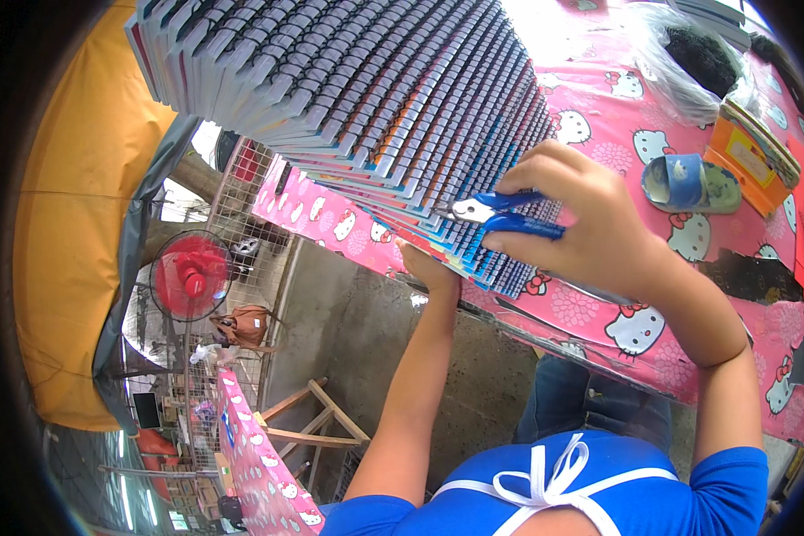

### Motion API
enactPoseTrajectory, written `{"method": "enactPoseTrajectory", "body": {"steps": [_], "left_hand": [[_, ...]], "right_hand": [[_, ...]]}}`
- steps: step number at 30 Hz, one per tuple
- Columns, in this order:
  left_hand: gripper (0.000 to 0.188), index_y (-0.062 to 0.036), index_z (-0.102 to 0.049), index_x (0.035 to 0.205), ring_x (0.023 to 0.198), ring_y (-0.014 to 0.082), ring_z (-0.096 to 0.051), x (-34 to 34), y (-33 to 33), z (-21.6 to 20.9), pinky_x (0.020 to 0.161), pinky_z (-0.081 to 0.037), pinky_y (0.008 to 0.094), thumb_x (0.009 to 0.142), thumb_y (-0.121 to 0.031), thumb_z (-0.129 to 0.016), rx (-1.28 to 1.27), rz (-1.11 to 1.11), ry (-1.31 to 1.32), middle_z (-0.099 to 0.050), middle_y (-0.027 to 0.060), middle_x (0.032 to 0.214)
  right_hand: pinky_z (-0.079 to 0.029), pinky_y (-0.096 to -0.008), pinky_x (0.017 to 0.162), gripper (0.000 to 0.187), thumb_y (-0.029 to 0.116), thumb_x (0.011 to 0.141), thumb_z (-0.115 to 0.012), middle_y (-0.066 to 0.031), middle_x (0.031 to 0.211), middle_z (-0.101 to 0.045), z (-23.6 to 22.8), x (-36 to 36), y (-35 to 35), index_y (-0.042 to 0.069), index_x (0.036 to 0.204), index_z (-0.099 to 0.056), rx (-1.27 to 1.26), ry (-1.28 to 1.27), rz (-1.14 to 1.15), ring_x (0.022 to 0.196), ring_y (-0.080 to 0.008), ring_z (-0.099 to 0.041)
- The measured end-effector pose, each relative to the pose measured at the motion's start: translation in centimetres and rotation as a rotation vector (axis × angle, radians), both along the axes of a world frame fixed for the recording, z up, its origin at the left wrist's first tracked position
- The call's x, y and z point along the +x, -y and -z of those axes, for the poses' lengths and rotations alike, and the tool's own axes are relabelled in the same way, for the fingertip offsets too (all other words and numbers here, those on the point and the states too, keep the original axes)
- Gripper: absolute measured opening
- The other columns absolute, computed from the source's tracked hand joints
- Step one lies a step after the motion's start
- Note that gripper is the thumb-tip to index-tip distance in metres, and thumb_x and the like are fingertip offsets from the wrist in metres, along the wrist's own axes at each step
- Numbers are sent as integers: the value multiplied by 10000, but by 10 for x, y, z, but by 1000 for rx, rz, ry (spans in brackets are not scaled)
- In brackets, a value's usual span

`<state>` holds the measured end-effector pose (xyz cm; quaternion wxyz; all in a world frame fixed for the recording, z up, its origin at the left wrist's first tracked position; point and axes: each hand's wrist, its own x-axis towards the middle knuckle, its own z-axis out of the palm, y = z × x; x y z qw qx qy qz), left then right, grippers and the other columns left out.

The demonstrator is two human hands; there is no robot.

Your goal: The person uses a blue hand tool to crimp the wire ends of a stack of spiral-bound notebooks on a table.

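A tall stack of spiral-bound notebooks [366, 107] with dark coil spines fans across the pink table. My right hand [581, 210] grips a pair of blue-handled wire cutters [518, 214], thumb on one handle and fingers round the other. The cutters' metal jaws lie at the coils near the lower edge of the stack; whether they touch a wire I cannot make out. Against the stack's near edge rests my left hand [427, 268], below and left of the cutters. Its fingers are mostly hidden by the notebooks.
Pink cartoon-patterned cloth covers the table [634, 330]. To the right are a blue worn tape roll or slipper-like item [688, 183], an orange box [755, 161] and a plastic bag [688, 62]. A red fan [190, 275], a brown bag [244, 325] and a wooden frame [317, 420] stand left.
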<state>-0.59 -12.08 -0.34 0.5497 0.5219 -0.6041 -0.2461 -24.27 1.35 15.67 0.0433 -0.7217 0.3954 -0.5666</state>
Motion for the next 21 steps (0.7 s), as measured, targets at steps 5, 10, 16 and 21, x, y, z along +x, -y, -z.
{"method": "enactPoseTrajectory", "body": {"steps": [5, 10, 16, 21], "left_hand": [[586, 86, -472, 1223, 1055, 268, -573, 14, 12, 16, 933, -466, 388, 993, -390, -217, 75, 79, -271, -555, 191, 1191], [618, 82, -452, 1247, 1088, 263, -563, 5, 6, 14, 944, -465, 393, 992, -416, -188, 119, 11, -445, -537, 194, 1229], [452, 73, -491, 1193, 1018, 267, -593, -6, -3, -1, 889, -465, 396, 907, -277, -499, 35, -124, -2, -595, 182, 1115], [425, 65, -535, 1116, 934, 295, -620, 1, 10, 19, 824, -478, 391, 843, -251, -614, -111, -292, 109, -616, 185, 1055]], "right_hand": [[-518, -276, 605, 499, 416, 807, -723, -103, 856, -669, -15, -20, 12, -70, 891, -649, 1222, 671, -784, 629, -160, -630], [-514, -349, 666, 405, 296, 770, -751, -134, 864, -632, 14, -2, -7, -6, 1003, -614, 403, 261, -247, 758, -231, -632], [-480, -383, 747, 385, 224, 672, -770, -126, 916, -565, 21, 12, 4, 42, 969, -604, -225, -55, 228, 839, -303, -580], [-497, -254, 456, 485, 390, 868, -661, -121, 833, -675, 1, -6, 7, -82, 970, -625, 1155, 732, -663, 505, -170, -615]]}}
